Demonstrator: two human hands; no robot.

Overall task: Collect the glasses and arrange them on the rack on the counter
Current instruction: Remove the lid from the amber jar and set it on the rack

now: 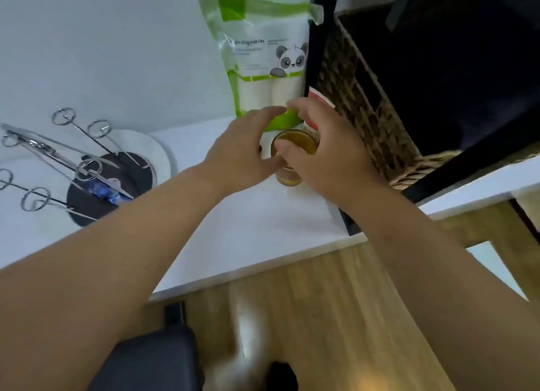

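An amber glass (295,145) stands upright on the white counter (248,230), just in front of a green and white panda bag. My right hand (330,151) wraps around its right side, with fingers over the rim. My left hand (245,154) cups its left side, fingertips touching the glass. The lower part of the glass is mostly hidden by my hands. The rack (87,174), a round black base with thin metal arms ending in rings, stands at the left of the counter and carries no glasses.
The panda bag (263,57) leans against the wall behind the glass. A black-framed shelf (324,40) with a woven basket (365,107) stands close on the right. A red and white cup (318,98) sits behind my right hand. Wooden floor lies below the counter edge.
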